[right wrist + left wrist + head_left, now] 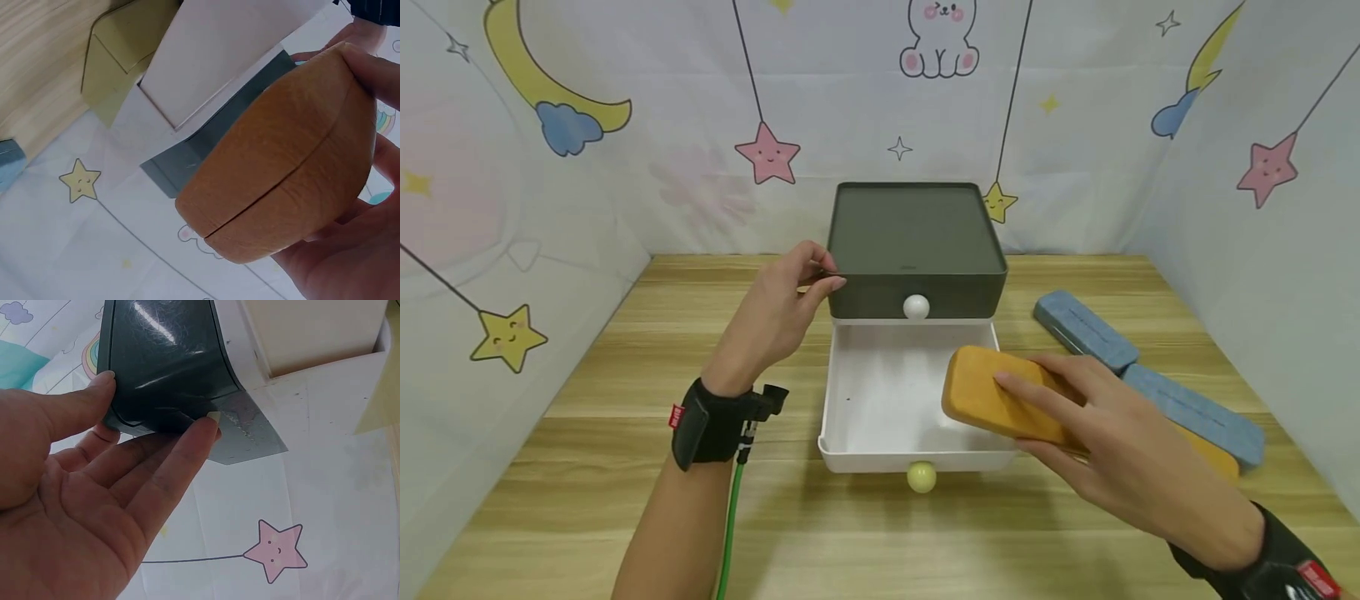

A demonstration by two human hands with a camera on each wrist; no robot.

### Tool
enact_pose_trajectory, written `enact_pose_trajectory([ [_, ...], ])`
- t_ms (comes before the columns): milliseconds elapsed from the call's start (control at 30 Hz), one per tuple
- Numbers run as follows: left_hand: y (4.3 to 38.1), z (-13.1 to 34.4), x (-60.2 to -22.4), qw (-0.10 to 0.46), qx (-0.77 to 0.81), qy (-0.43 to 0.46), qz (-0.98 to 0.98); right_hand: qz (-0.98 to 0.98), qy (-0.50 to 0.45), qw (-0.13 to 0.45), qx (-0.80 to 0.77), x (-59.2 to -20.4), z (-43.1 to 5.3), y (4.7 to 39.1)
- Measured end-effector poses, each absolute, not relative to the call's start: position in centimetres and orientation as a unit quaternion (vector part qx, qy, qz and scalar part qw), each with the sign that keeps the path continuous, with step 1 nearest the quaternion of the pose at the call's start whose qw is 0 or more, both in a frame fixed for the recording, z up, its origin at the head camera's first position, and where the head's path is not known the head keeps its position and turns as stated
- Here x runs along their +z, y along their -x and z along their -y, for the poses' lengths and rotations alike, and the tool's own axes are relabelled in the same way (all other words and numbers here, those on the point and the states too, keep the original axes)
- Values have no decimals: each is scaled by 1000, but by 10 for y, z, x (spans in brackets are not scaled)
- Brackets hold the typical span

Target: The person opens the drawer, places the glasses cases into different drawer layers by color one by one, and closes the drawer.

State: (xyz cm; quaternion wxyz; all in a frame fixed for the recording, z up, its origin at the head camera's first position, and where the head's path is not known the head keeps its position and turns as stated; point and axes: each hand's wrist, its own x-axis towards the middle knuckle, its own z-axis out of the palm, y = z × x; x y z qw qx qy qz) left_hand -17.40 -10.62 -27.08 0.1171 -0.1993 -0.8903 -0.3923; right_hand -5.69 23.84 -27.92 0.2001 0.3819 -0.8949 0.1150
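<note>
A small desktop drawer box with a dark green top stands in the middle of the table. Its upper drawer, with a white knob, is closed. Below it the white lower drawer is pulled out, a pale yellow knob on its front. My left hand grips the box's front left corner between thumb and fingers. In my right hand is a yellow-orange glasses case, held over the right front part of the lower drawer. A seam runs along the case in the right wrist view.
Two blue glasses cases lie end to end on the wooden table at right. Another yellow case shows partly behind my right hand. A green cable runs from the left wrist strap. Patterned cloth surrounds the table.
</note>
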Motion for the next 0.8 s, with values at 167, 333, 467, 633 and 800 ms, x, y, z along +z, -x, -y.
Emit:
enact_pose_trajectory([
  [167,174,106,-271,118,-388,200,892,895,-397,176,102,-272,-231,66],
  [333,175,106,-271,122,-387,203,891,893,-410,163,93,-264,-221,74],
  [467,174,107,-272,122,-387,203,891,890,-418,160,89,-259,-212,79],
  [633,175,107,-271,124,-386,204,891,890,-422,148,87,-254,-202,84],
  [800,175,106,-271,124,-388,205,890,887,-432,143,82,-255,-196,91],
])
